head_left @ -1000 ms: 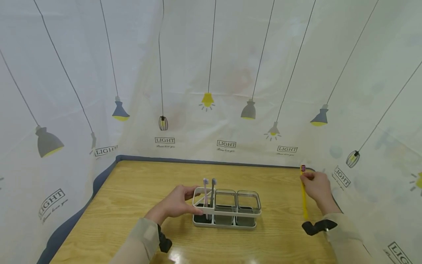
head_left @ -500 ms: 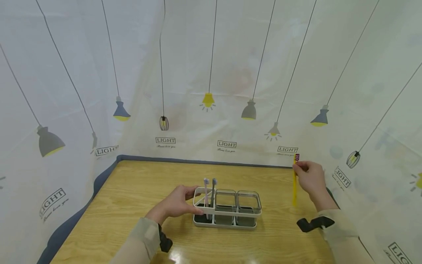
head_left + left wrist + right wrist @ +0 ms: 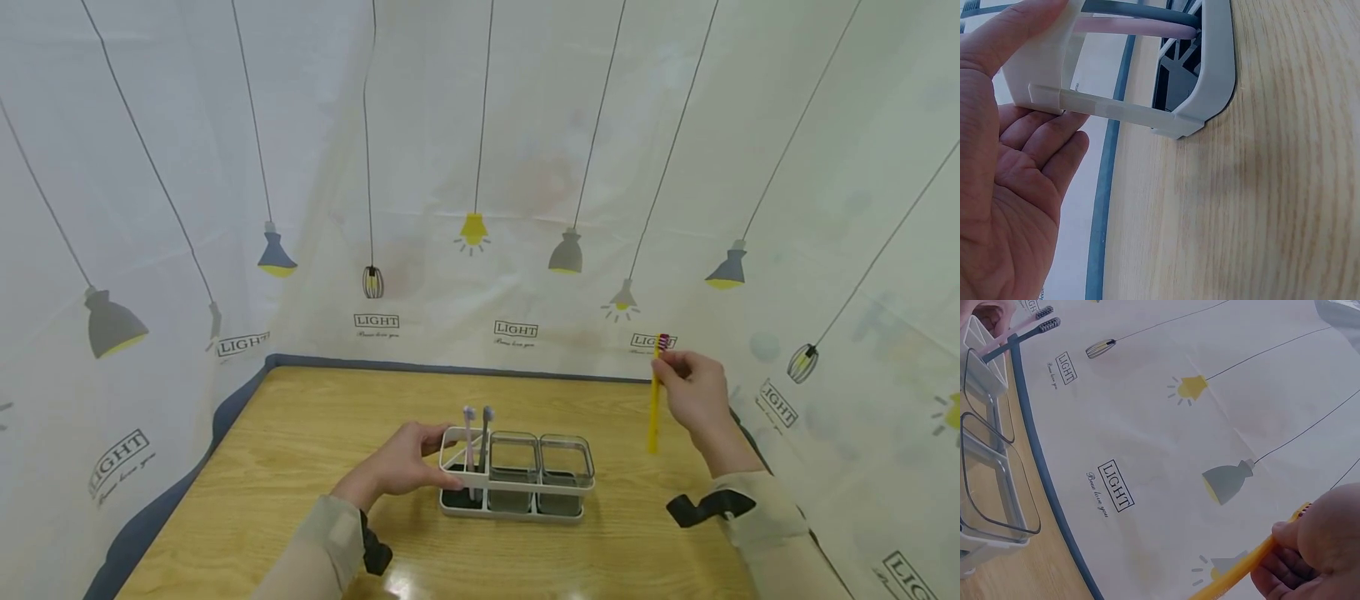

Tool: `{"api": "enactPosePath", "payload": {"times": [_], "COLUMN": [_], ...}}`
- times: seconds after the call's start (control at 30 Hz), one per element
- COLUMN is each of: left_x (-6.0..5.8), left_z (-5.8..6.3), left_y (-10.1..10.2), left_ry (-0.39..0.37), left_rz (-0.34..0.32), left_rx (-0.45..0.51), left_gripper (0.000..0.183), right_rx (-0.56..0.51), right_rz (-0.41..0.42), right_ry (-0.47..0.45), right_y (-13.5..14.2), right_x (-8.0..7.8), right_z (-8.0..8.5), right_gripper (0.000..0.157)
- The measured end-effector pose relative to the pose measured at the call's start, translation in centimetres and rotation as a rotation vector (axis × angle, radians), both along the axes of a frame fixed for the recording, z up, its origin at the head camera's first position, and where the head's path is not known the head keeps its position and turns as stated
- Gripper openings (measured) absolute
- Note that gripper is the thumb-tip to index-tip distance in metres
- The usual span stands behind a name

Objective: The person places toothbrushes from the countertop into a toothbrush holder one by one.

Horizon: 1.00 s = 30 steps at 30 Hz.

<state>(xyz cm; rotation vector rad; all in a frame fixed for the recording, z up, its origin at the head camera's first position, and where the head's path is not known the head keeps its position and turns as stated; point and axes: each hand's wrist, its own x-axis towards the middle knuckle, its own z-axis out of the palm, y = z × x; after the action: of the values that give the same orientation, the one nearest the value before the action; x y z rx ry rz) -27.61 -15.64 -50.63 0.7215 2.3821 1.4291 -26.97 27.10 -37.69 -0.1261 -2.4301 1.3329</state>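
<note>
My left hand (image 3: 405, 458) grips the left end of a white toothbrush holder (image 3: 517, 482), thumb in front and fingers behind, as the left wrist view also shows. In the holder's left section stand a pink toothbrush (image 3: 469, 442) and a dark grey toothbrush (image 3: 484, 442), bristles up. Two clear cups (image 3: 566, 458) fill its other sections. Over the table's right side, my right hand (image 3: 693, 396) pinches a yellow toothbrush (image 3: 654, 412) just below its purple-and-white bristles. That toothbrush hangs nearly upright, apart from the holder. In the right wrist view its lower end is cut off.
The holder stands on a wooden table (image 3: 360, 400). A pale curtain (image 3: 420, 167) printed with lamps encloses the table at the back and both sides, with a blue band (image 3: 450, 367) along its lower edge. Black camera mounts (image 3: 712, 507) sit on both wrists.
My right hand has moved left and lifted the yellow toothbrush up, bringing it nearer the holder. The left hand, the holder and the two toothbrushes in it have stayed in place.
</note>
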Motion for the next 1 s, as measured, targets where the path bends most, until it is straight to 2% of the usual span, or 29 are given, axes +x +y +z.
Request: {"api": "enactPosePath", "payload": {"times": [0.4,0.7,1.0], "left_x": [-0.1,0.1,0.0], "left_z": [0.1,-0.1,-0.3], "left_y": [0.0,-0.1,-0.1], "left_ry": [-0.003,0.001,0.007], "left_rz": [0.001,-0.007,0.011], "left_rx": [0.008,0.012,-0.006], "left_gripper": [0.09,0.087,0.088], "right_rx": [-0.085,-0.102,-0.182], "right_rz": [0.061,0.099,0.189], "right_ry": [0.102,0.124,0.163], "right_y": [-2.1,-3.8,-6.7], "right_x": [0.5,1.2,2.0], "right_z": [1.4,2.0,3.2], "right_gripper": [0.03,0.032,0.03]}}
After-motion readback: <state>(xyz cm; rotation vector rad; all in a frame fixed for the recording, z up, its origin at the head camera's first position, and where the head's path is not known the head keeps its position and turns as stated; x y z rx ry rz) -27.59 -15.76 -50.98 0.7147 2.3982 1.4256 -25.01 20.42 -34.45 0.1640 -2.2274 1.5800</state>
